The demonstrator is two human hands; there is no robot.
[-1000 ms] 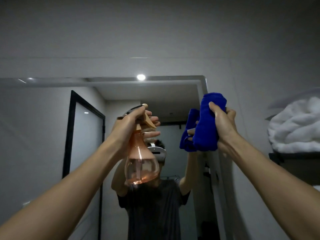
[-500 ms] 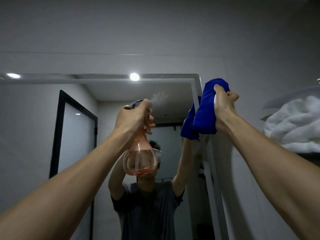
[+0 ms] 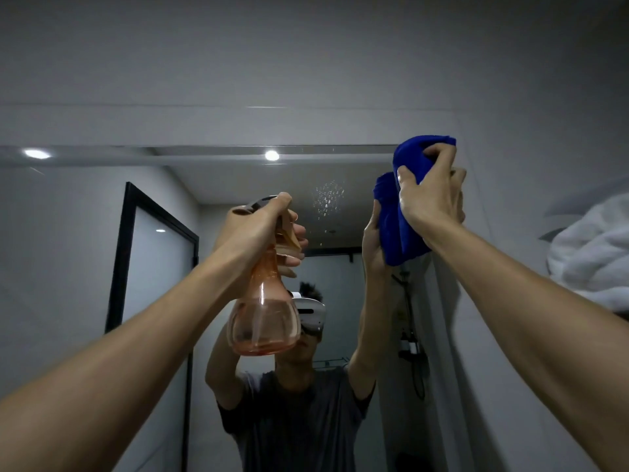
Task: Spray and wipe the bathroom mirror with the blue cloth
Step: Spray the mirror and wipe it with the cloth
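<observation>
Since half a second ago the right hand (image 3: 430,195) has climbed with the blue cloth (image 3: 403,212) to the mirror's (image 3: 85,267) top right corner, and the mist then in the air now sits as droplets (image 3: 327,199) on the glass, up between the two hands. That right arm reaches up and forward, wrist bent, fingers curled tight around the bunched cloth, which is pressed against the mirror where its reflection meets it. The left hand (image 3: 253,229) is raised at about the same reach but lower, its forearm slanting up from the bottom left. Its fingers wrap the neck of the pink spray bottle (image 3: 263,315), thumb over the top of the spray head and forefingers around the trigger; whether the trigger is squeezed I cannot tell. The bottle hangs upright below the fist, a little liquid in its round base. White folded towels (image 3: 592,253) lie on a shelf at the right edge.
</observation>
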